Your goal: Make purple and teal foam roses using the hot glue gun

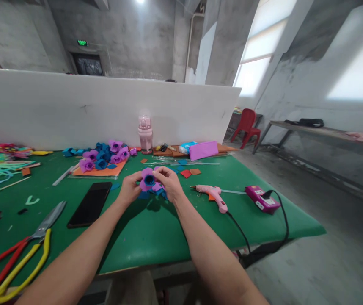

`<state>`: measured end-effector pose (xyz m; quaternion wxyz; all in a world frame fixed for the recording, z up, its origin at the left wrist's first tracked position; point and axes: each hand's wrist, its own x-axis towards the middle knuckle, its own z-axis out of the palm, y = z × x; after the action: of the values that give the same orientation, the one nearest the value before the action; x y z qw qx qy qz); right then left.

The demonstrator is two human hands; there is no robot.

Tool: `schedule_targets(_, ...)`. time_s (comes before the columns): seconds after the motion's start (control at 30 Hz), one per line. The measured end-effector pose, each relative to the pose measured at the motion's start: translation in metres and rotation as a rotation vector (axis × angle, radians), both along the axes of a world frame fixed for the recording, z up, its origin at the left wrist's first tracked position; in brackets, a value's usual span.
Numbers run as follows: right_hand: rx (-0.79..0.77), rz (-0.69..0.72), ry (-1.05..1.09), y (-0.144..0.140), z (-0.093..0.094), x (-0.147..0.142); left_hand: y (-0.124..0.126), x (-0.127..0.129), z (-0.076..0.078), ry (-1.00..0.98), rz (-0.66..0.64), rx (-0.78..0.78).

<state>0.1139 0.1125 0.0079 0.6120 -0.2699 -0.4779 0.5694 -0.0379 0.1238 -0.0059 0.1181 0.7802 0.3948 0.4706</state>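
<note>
Between my two hands, above the green table, is a purple paper flower with a dark blue rolled centre. My left hand pinches its left edge. My right hand has its thumb and fingers closed on the petal at the right. Loose blue and purple pieces lie on the table just beyond and below the flower, partly hidden by my right hand. A pink glue gun rests to the right of my right hand, with a clear glue stick in its back.
Left of my arms lie a black phone and large scissors with red and yellow handles. Finished purple and blue flowers sit on an orange sheet. A pink bottle stands by the white partition. A purple power box trails a cord.
</note>
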Motion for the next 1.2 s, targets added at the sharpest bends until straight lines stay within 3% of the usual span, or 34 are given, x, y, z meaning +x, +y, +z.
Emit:
schedule_targets(0.23, -0.068, 0.016, 0.019, 0.0017, -0.0021, 0.0007, 0.0029, -0.0014, -0.0017, 0.004, -0.005, -0.003)
schedule_targets(0.73, -0.046, -0.017, -0.02, 0.0008, -0.0006, 0.0013, 0.0, 0.0011, 0.0012, -0.027, -0.002, -0.05)
schedule_targets(1.2, -0.034, 0.016, -0.085, 0.0006, -0.0011, 0.0037, 0.0008, 0.0012, 0.0034, -0.104, 0.088, -0.076)
